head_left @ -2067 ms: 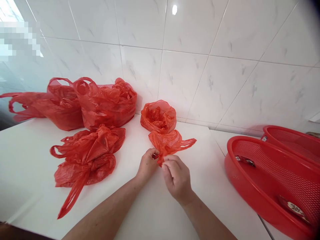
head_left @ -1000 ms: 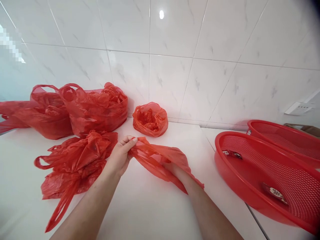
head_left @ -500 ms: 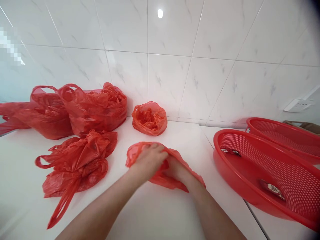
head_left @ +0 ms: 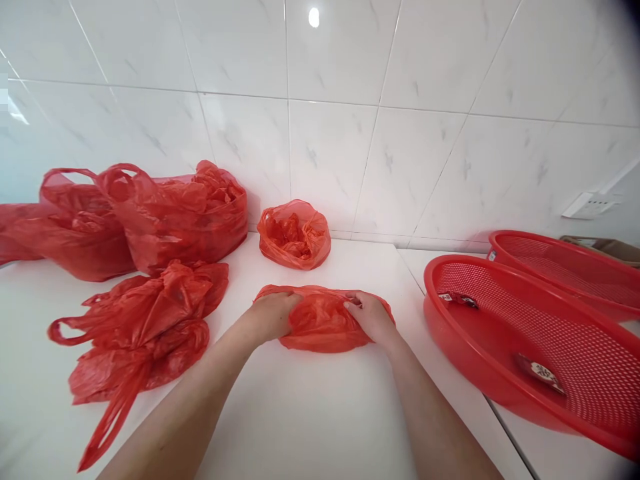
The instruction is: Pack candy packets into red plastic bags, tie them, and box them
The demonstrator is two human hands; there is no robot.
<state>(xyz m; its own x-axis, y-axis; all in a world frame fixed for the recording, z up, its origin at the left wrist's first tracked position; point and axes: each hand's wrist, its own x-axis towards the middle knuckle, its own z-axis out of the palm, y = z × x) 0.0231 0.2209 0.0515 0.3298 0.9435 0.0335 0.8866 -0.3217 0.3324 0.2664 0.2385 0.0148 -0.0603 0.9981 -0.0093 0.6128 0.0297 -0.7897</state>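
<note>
A thin red plastic bag (head_left: 325, 327) lies low and wide on the white tabletop in front of me, its mouth facing up and crumpled film inside. At its left side, my left hand (head_left: 275, 316) is closed on the rim, with the fingertips hidden in the folds. On the opposite side, my right hand (head_left: 371, 316) pinches the film near the rim between thumb and fingers. Just behind stands a smaller red bag (head_left: 295, 237) with a rolled-down edge and crumpled red film in it.
To the left, a loose heap of red bags (head_left: 145, 327) lies before large stuffed red bags (head_left: 180, 213) along the tiled wall (head_left: 330, 160). A red perforated basket (head_left: 480, 357) holding small dark packets (head_left: 543, 375) stands at right, another basket (head_left: 560, 277) behind it.
My hands have moved apart, to the bag's left and right sides. My right hand has come out from within the film, and the bag now sits spread wider with its mouth up.
</note>
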